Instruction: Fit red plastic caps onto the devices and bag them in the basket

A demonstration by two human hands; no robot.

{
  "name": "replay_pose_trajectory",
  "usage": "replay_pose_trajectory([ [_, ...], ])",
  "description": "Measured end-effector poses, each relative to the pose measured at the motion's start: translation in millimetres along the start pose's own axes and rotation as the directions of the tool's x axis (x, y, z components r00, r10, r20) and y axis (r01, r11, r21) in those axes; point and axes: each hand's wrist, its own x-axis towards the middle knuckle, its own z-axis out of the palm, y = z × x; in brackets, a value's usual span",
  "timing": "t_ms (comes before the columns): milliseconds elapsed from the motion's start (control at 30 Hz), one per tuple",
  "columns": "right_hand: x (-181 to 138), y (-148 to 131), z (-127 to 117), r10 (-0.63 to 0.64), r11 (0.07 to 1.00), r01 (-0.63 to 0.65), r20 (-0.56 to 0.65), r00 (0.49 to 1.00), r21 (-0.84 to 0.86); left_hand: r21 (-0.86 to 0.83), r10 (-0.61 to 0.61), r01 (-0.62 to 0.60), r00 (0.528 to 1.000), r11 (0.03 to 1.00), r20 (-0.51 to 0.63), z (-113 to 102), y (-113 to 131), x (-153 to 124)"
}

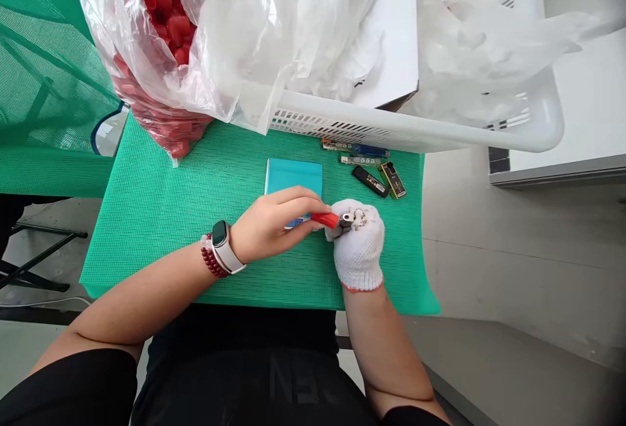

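My left hand [274, 224], bare with a smartwatch and a red bead bracelet on the wrist, pinches the body of a red lighter [327, 219] above the green mat. My right hand [358, 243] wears a white knit glove and grips the lighter's metal top end. Both hands meet at the lighter, just in front of a teal box [293, 177] lying flat on the mat.
Several lighters [372, 171] lie in a group at the mat's far right. A clear bag of red lighters [161, 41] stands at the far left. A white plastic basket [411, 129] with crumpled plastic bags overhangs the green mesh mat [166, 217].
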Motion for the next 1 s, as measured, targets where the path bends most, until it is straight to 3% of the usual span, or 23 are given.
replay_pose_trajectory([
  [200,-6.5,1.8,0.4,-0.006,1.000,0.006,0.015,1.000,0.002,0.038,-0.051,0.053,0.998,0.998,-0.038,-0.2,0.3,0.5],
  [367,-6.1,4.9,-0.8,-0.023,0.999,0.023,-0.014,1.000,0.036,0.070,-0.053,0.054,0.999,0.996,-0.005,-2.2,-0.5,0.4],
  [633,-0.2,-0.1,0.5,-0.061,0.998,0.059,-0.059,0.996,-0.034,-0.006,-0.042,0.042,0.999,0.999,0.009,-0.7,0.8,-0.5],
  [800,-6.9,5.9,1.8,0.019,0.998,-0.019,0.011,1.000,0.064,0.044,-0.085,0.086,0.996,0.995,-0.032,-1.3,0.8,1.1],
  [1000,-8.0,8.2,0.8,0.002,0.999,-0.005,0.048,0.999,0.053,0.099,-0.067,0.068,0.998,0.993,-0.015,-1.0,-1.7,0.1],
])
